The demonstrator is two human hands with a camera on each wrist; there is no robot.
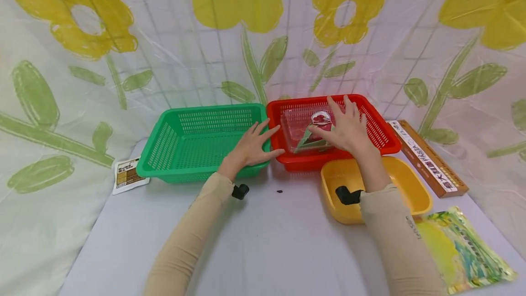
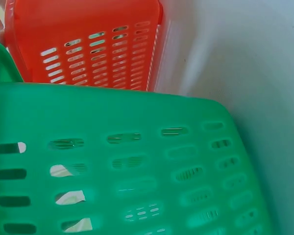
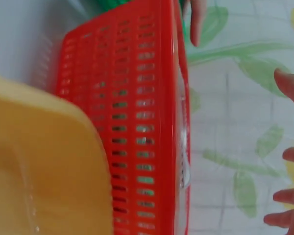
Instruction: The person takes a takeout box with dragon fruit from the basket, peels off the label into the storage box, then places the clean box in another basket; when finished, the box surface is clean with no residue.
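**PASTA in Big Letters, and Lots of Tiny Print**

The easiest word to read is "PASTA". It is in big capital letters on the white strip [image 1: 423, 156] of the long brown box [image 1: 436, 164], with Chinese letters next to it. Small words on the right sleeve [image 1: 396, 241] run along the arm and look like "Lets Slim". The clear plastic box [image 1: 293, 124] in the red basket [image 1: 304, 164] has a round white label [image 1: 321, 118] with a red picture, but its writing is too small to read. The yellow and green bag [image 1: 464, 250] has a row of dark marks like letters, too blurry to read. The little white packet [image 1: 128, 176] has a brown patch with tiny, fuzzy print.
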